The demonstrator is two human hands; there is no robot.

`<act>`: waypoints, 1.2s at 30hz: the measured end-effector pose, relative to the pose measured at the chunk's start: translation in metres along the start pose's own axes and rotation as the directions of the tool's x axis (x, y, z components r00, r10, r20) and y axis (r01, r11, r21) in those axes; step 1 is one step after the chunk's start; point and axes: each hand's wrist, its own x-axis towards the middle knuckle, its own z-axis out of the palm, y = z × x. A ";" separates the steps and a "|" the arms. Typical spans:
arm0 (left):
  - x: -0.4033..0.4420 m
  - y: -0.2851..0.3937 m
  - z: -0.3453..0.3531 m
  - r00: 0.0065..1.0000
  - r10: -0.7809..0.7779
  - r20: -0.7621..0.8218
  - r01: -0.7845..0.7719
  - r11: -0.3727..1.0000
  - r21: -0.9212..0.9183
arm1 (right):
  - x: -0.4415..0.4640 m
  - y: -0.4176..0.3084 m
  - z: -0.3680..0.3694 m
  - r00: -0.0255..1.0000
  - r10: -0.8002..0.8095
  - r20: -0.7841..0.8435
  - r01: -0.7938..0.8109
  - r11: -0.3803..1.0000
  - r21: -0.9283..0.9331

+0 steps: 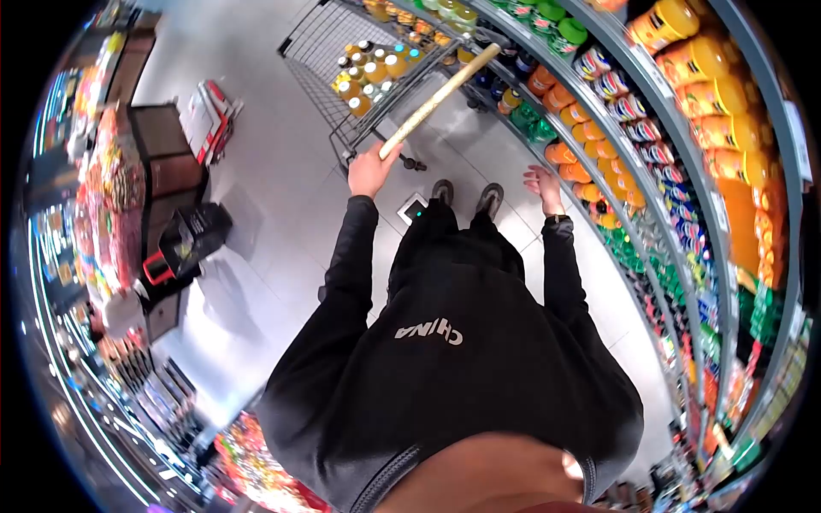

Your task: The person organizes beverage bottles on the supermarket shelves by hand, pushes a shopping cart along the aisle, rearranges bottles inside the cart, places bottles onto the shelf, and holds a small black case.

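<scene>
My left hand (372,169) is closed around the near end of a pale yellowish handle bar (440,101) on a wire shopping cart (315,84). Inside the cart stand several bottles of orange-yellow drink (374,72) with white, dark and blue caps. My right hand (544,186) is held out low beside the drink shelves, holding nothing, its fingers apart. Closest to it are orange bottles (562,154) on a lower shelf; a gap appears to separate hand and bottles.
Curved-looking shelves (676,111) of soda cans and bottles run along the right. On the left stand a display bin of packaged goods (115,184), a black basket-like container (195,238) and a red-and-white item (209,121) on the floor. A small white device (414,209) lies near my shoes (489,199).
</scene>
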 end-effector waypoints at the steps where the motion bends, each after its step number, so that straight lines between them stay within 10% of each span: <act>1: 0.001 0.000 -0.002 1.000 0.013 -0.005 -0.013 1.000 0.003 | 0.015 -0.015 0.005 0.999 -0.018 0.026 0.019 0.999 -0.033; 5: -0.002 0.004 -0.010 0.998 0.050 -0.048 -0.047 0.997 0.061 | 0.050 -0.078 0.067 0.957 -0.254 -0.138 0.227 0.956 -0.188; 8: 0.001 -0.004 -0.005 0.999 0.045 -0.027 -0.043 0.996 0.074 | 0.070 -0.128 0.119 0.606 -0.795 0.013 0.587 0.436 -0.682; 14: 0.002 -0.006 -0.009 1.000 -0.015 -0.012 0.015 1.000 0.025 | 0.037 -0.238 0.206 0.273 -0.735 0.620 0.559 -0.404 -0.724; 21: -0.008 -0.030 0.013 0.984 0.039 -0.173 -0.058 0.993 -0.105 | 0.100 -0.253 0.199 0.449 -0.474 0.758 0.475 -0.591 -0.652; 29: -0.005 -0.029 0.004 0.987 -0.157 -0.040 0.152 0.982 -0.115 | 0.138 -0.268 0.201 0.152 -0.339 0.928 0.577 -0.732 -0.362; 35: 0.005 -0.041 0.040 0.965 -0.094 -0.245 0.128 0.984 0.125 | 0.122 -0.284 0.219 0.468 -0.227 0.854 0.601 -0.626 -0.496; 36: 0.021 -0.029 0.020 0.963 -0.227 -0.147 0.231 0.973 0.010 | 0.131 -0.280 0.219 0.310 -0.357 0.881 0.658 -0.588 -0.470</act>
